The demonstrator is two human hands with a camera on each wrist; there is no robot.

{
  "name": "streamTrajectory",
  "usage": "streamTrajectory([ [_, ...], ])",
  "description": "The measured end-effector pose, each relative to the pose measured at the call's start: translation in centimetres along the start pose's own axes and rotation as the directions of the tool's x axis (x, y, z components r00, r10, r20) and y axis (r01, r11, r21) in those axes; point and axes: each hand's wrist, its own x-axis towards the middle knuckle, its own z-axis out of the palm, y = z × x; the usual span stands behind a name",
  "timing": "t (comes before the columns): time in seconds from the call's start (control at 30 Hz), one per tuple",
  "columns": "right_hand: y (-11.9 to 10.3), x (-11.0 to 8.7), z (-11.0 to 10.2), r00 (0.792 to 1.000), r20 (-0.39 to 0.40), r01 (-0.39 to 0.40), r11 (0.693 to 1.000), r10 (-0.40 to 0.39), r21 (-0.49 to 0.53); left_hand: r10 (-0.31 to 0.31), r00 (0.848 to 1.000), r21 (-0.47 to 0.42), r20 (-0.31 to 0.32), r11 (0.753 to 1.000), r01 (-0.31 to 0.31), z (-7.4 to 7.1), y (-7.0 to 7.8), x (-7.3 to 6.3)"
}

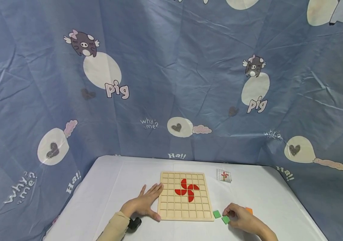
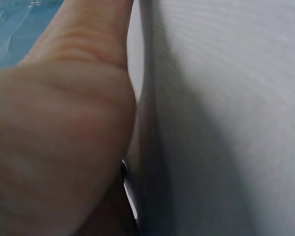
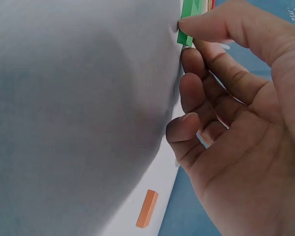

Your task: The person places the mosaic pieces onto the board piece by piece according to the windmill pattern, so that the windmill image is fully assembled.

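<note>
A square wooden grid board (image 1: 171, 215) lies on the white table, with several red quarter-round pieces (image 1: 191, 198) forming a pinwheel in its cells. My left hand (image 1: 144, 203) rests spread at the board's left edge, fingertips at the upper side and thumb near the lower corner. Right of the board, my right hand (image 1: 240, 217) pinches a green square tile (image 1: 225, 220) between thumb and fingers, close over the table. In the right wrist view the thumb presses on the green tile (image 3: 185, 37) while the other fingers curl loosely. Another green tile (image 1: 216, 214) lies by the board's lower right corner.
Behind my right hand lies an orange piece (image 1: 249, 210), partly hidden in the head view. A small pattern card (image 1: 224, 175) with a red pinwheel lies beyond the board's upper right corner. Blue printed cloth (image 1: 159, 83) hangs around the white table (image 1: 123, 177).
</note>
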Motion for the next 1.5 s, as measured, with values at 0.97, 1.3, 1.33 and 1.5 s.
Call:
streamTrajectory([
  [0.97,-0.5,0.6,0.3,0.964,-0.219,-0.207,0.942,0.15,-0.264,-0.008,1.0,-0.006,0.0,1.0,0.008,0.2,-0.2,0.2],
  [1.3,-1.2,1.6,-0.7,0.964,-0.265,-0.063,0.951,-0.02,-0.303,-0.007,1.0,0.0,-0.006,1.0,0.007,0.3,-0.3,0.2],
  [1.33,-1.5,1.8,-0.7,0.963,-0.266,-0.049,0.95,-0.037,-0.307,-0.007,1.0,0.001,-0.005,1.0,0.007,0.3,-0.3,0.2],
  [1.5,-2.9,3.1,-0.6,0.962,-0.257,0.007,0.947,-0.093,-0.32,-0.012,1.0,0.005,-0.004,1.0,0.012,0.2,-0.2,0.3],
])
